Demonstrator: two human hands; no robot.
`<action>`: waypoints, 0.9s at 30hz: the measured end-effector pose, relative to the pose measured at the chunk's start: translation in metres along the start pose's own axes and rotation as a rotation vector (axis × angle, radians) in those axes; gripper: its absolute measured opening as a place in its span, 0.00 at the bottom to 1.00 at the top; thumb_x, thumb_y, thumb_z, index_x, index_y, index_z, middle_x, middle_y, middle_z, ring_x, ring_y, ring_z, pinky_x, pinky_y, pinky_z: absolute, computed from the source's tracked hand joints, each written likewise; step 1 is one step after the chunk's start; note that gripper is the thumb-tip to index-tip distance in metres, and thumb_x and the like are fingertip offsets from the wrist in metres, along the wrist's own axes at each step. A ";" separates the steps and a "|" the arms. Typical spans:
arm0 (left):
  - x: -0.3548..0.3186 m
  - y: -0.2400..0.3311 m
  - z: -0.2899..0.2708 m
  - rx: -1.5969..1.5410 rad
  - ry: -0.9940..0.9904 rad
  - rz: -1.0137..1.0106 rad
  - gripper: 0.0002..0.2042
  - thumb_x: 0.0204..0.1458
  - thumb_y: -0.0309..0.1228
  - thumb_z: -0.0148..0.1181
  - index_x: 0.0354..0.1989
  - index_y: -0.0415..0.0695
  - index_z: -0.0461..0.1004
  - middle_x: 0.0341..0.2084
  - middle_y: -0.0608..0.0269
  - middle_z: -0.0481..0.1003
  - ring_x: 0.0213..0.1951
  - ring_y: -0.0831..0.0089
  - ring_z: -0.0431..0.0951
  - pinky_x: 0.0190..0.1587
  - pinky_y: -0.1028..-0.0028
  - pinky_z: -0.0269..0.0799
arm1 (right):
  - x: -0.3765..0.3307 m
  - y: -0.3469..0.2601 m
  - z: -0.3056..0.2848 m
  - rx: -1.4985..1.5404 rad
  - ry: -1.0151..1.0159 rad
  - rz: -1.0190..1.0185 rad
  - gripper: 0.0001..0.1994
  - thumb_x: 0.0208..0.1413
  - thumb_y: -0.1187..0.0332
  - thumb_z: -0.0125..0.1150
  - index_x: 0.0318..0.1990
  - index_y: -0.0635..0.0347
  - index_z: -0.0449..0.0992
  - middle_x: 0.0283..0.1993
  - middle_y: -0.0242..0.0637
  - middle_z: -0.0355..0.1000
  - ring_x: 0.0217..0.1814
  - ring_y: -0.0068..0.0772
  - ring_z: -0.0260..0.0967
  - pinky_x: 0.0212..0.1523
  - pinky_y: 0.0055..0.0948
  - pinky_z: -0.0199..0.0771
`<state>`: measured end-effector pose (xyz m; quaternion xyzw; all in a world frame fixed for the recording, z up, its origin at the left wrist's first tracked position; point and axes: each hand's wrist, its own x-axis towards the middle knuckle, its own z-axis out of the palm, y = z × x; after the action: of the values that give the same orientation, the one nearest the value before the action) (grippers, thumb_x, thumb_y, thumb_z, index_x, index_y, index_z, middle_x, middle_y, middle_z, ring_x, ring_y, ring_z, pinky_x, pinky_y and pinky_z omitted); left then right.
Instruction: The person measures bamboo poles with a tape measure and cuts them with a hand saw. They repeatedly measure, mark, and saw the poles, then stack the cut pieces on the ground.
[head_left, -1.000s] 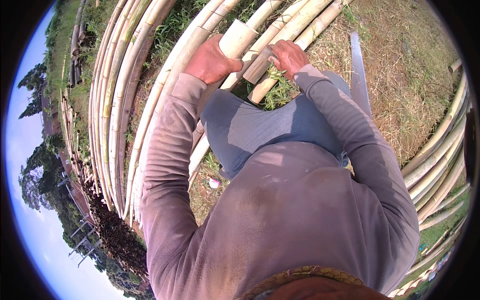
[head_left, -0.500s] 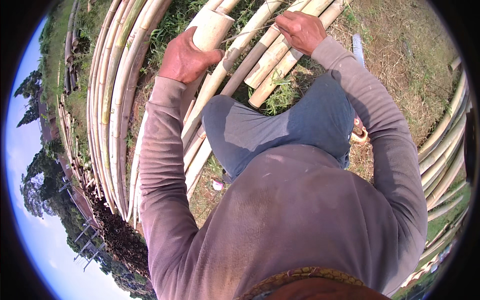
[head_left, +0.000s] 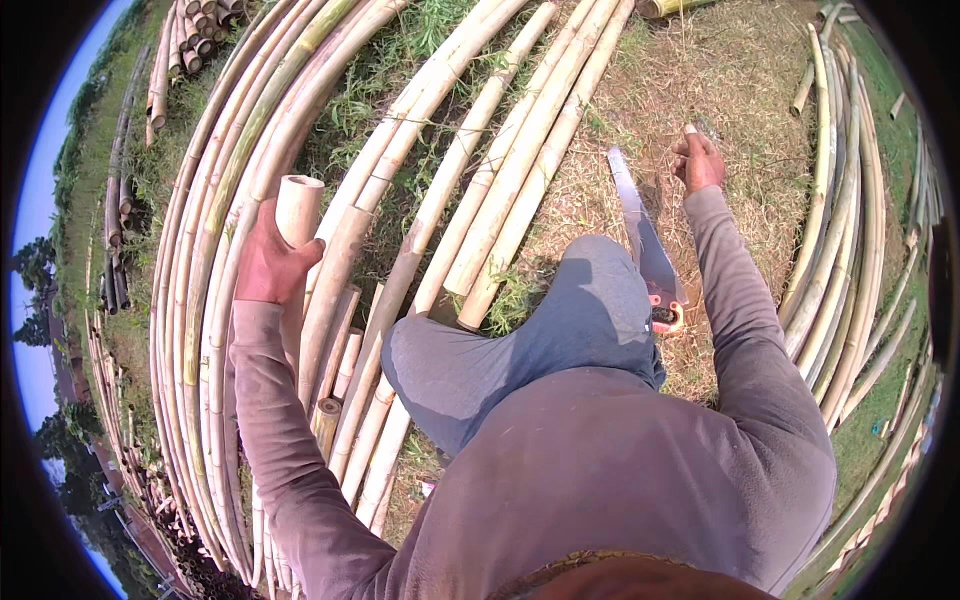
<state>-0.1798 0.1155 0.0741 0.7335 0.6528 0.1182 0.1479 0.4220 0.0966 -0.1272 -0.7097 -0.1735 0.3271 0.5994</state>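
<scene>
My left hand [head_left: 272, 258] is wrapped round a pale bamboo pole [head_left: 299, 208] just below its open, hollow cut end. Off to the right, above dry grass, my right hand [head_left: 698, 162] is raised with its fingers curled in. Whether a thin strand is in those fingers is too fine to make out. Between my right forearm and my knee lies a handsaw [head_left: 640, 215], its blade pointing away and its orange-red handle close to my leg. Several other bamboo poles [head_left: 520, 165] lie side by side in front of my knee.
A long bundle of bamboo poles [head_left: 205, 250] runs along my left. More poles [head_left: 845, 200] are stacked at the right. Cut bamboo ends [head_left: 205, 25] show at the far left, and another pole end [head_left: 675, 6] at the top edge. Green weeds [head_left: 350, 110] grow between the poles.
My left hand has moved left with the bamboo pole. My right hand has moved away to the right, off the poles, and the strand between my hands no longer shows. The handsaw is now in fuller view.
</scene>
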 end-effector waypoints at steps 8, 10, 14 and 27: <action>-0.028 0.005 0.202 0.355 0.129 -0.040 0.37 0.41 0.38 0.75 0.62 0.48 0.64 0.55 0.50 0.67 0.57 0.49 0.68 0.56 0.53 0.65 | -0.139 0.057 -0.007 -0.620 -0.393 -0.229 0.26 0.59 0.56 0.65 0.60 0.62 0.74 0.40 0.44 0.78 0.42 0.44 0.77 0.47 0.39 0.76; -0.041 0.038 0.220 0.284 -0.150 0.105 0.35 0.44 0.50 0.73 0.56 0.43 0.66 0.51 0.46 0.71 0.51 0.49 0.76 0.50 0.52 0.72 | -0.173 0.068 -0.024 -0.612 -0.370 -0.296 0.24 0.59 0.57 0.64 0.59 0.61 0.75 0.37 0.42 0.77 0.40 0.42 0.77 0.45 0.38 0.76; -0.055 0.072 0.245 0.445 -0.602 -0.066 0.38 0.44 0.61 0.71 0.54 0.42 0.71 0.53 0.48 0.76 0.55 0.53 0.80 0.55 0.57 0.78 | -0.204 0.085 -0.022 -0.588 -0.457 -0.219 0.23 0.59 0.57 0.64 0.58 0.60 0.75 0.38 0.44 0.78 0.40 0.44 0.77 0.45 0.39 0.76; -0.080 0.098 0.186 -0.110 -0.591 0.219 0.28 0.45 0.54 0.69 0.41 0.38 0.81 0.36 0.45 0.82 0.41 0.55 0.84 0.48 0.60 0.77 | -0.200 0.044 0.127 0.426 -0.530 0.565 0.36 0.55 0.49 0.71 0.60 0.70 0.68 0.40 0.48 0.77 0.37 0.41 0.79 0.37 0.42 0.83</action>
<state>-0.0303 0.0144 -0.0605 0.7928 0.4916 -0.0498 0.3568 0.1851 0.0529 -0.1272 -0.4815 -0.0492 0.6772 0.5542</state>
